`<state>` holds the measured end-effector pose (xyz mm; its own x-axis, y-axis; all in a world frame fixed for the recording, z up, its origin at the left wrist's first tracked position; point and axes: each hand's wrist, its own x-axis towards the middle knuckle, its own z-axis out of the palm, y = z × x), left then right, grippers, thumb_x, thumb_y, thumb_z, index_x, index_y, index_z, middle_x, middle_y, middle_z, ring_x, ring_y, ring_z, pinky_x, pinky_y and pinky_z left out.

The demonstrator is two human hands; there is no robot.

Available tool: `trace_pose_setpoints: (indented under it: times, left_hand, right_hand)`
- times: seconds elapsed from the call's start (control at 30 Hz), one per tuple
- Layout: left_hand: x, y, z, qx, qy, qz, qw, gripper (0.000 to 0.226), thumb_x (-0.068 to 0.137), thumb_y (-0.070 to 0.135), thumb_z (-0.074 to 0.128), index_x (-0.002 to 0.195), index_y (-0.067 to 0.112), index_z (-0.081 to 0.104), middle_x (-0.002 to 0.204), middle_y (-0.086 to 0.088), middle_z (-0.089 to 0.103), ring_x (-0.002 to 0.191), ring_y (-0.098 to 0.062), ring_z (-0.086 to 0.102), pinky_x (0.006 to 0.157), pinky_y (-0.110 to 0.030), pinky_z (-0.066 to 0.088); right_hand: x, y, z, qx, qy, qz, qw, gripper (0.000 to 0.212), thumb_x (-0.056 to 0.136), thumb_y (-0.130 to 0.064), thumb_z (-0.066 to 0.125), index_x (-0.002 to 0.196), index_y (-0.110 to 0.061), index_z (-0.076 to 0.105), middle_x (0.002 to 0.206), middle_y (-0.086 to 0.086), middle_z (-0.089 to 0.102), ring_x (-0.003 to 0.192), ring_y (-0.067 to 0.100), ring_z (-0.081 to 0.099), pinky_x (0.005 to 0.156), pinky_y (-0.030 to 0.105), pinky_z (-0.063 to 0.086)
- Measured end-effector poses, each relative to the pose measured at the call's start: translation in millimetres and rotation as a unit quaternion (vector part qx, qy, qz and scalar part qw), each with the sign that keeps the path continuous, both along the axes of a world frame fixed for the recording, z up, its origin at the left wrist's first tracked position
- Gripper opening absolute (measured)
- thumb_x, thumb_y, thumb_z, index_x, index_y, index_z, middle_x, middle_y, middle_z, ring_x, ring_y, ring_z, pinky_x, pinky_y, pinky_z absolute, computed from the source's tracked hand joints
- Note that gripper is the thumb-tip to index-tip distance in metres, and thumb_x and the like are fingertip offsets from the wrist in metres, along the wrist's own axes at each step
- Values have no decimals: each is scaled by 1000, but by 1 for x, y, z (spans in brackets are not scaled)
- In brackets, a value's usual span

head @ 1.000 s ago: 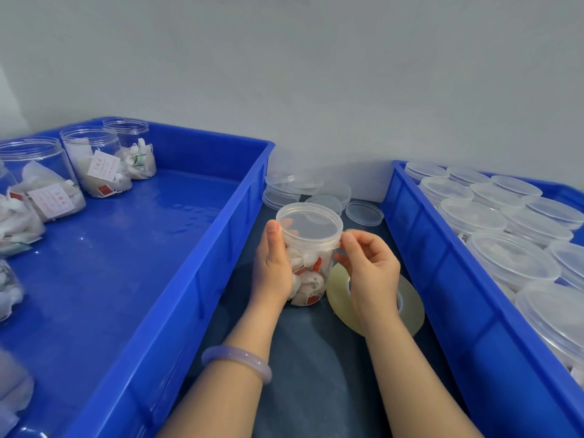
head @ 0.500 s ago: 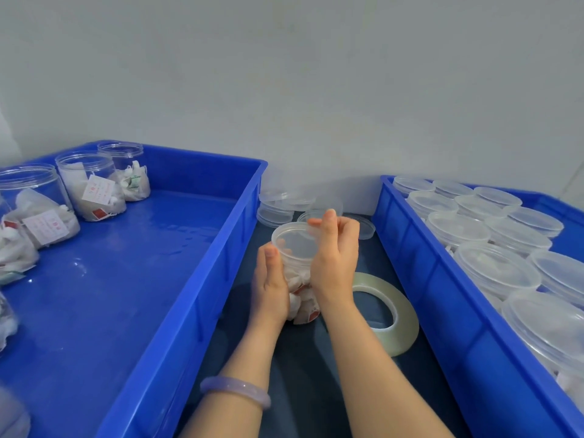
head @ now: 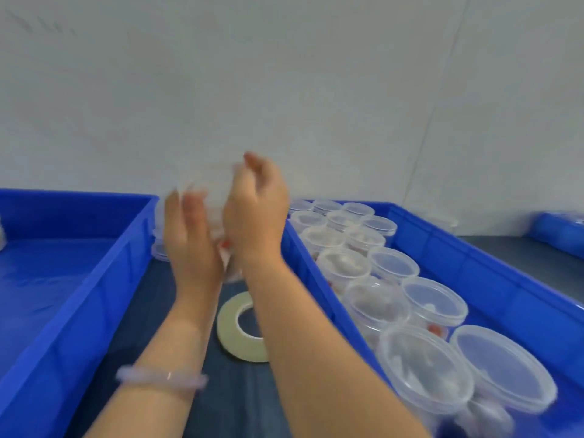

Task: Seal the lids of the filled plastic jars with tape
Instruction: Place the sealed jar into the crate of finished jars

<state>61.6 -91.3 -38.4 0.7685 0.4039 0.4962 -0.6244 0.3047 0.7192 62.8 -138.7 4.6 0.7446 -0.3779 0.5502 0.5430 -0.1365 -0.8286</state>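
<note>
Head view shows a dark desk [head: 237, 406] carrying two blue crates, one along its left edge and one along its right. The left crate [head: 47, 279] shows mostly bare floor. The right crate [head: 474, 257] is packed with rows of lidded jars [head: 423, 371], and I cannot tell whether any of them is taped. Both hands are up above the strip of desk between the crates, close together, with one filled jar [head: 211, 222] between them. Motion blur hides most of that jar, leaving only a clear wall and a few red bits inside. The left hand [head: 189, 235] lies with its fingers fairly straight, flat against the jar's left side. The right hand [head: 256, 210] curls round the jar's upper right part, near the lid. The tape roll [head: 226, 330] lies flat on the desk below the hands, just beside the right crate's wall, and neither hand touches it. A few loose lids [head: 158, 248] sit at the back of the strip, and a pale bracelet [head: 161, 377] rings the left wrist.

With the roll lying loose, this jar is probably being turned over for a check or carried between crate and desk, not taped right now. Next it needs a steady place: down on the desk if the lid seam is bare, with one hand freed to fetch the roll, or into a crate if it is done
</note>
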Motion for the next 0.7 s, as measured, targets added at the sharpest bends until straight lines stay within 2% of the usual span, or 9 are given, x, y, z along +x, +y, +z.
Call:
trace_pose_setpoints:
  times: [0.1, 0.17, 0.23, 0.3, 0.37, 0.43, 0.53, 0.63, 0.7]
  left_hand:
    - [5, -46, 55, -27, 0, -93, 995, 33, 82, 54, 47, 88, 23, 53, 85, -4, 54, 74, -17, 53, 64, -33, 42]
    - [12, -82, 78, 31, 8, -176, 984, 19, 96, 32, 41, 92, 15, 49, 80, -3, 51, 68, -18, 50, 62, -33, 41]
    - [19, -115, 88, 123, 6, -222, 967, 10, 97, 15, 39, 91, 13, 48, 84, -5, 46, 77, -16, 43, 72, -35, 37]
    - [24, -145, 89, 213, 5, -265, 940, 19, 96, 8, 40, 80, 16, 47, 79, -1, 45, 73, -15, 39, 72, -24, 35]
    - [30, -173, 80, 307, 13, -284, 908, 20, 96, 6, 41, 80, 14, 50, 81, -2, 49, 74, -14, 42, 66, -19, 36]
    - [36, -198, 67, 377, 36, -291, 879, 15, 95, 6, 41, 97, 5, 56, 94, -8, 53, 87, -18, 44, 67, -21, 34]
    - [46, -224, 43, 402, 60, -295, 865, 18, 96, 8, 42, 109, 9, 53, 101, -3, 56, 99, -19, 50, 70, -11, 38]
    - [60, -237, 24, 484, 87, -278, 825, 40, 96, 14, 44, 136, 7, 42, 135, -9, 52, 125, -26, 48, 103, -31, 37]
    - [66, -238, 12, 538, 93, -267, 794, 41, 97, 17, 48, 135, 5, 43, 136, -13, 51, 125, -29, 48, 104, -38, 38]
  right_hand:
    - [-7, -47, 52, -41, -72, -95, 992, 31, 91, -10, 48, 119, -11, 61, 112, 4, 66, 92, 6, 51, 75, 11, 33]
    - [-10, -92, 67, -68, -102, -166, 979, 30, 91, -6, 46, 116, -8, 61, 109, 7, 66, 92, 9, 52, 77, 14, 35]
    - [-11, -142, 66, -106, -105, -243, 958, 31, 89, -5, 44, 115, -9, 61, 109, 5, 66, 98, 17, 54, 83, 20, 37]
    - [-11, -187, 55, -158, -73, -320, 931, 33, 89, -8, 41, 116, -13, 60, 105, -5, 63, 109, 22, 49, 90, 26, 34]
    - [-8, -225, 36, -178, -32, -356, 917, 34, 91, -8, 39, 118, -15, 59, 94, -10, 58, 113, 24, 42, 86, 21, 30]
    - [-4, -252, 13, -189, 14, -359, 914, 36, 93, -5, 35, 121, -12, 57, 93, -2, 59, 114, 26, 39, 81, 17, 26]
    - [6, -275, -11, -229, 60, -368, 899, 36, 93, -1, 34, 121, -6, 54, 113, 14, 59, 113, 31, 38, 82, 20, 24]
    - [19, -292, -19, -244, 141, -343, 896, 31, 94, 0, 38, 120, -4, 53, 121, 17, 52, 102, 27, 45, 69, 15, 23]
    - [22, -303, -27, -220, 234, -293, 900, 31, 94, -4, 40, 122, -7, 53, 119, 13, 54, 93, 21, 46, 68, 19, 29]
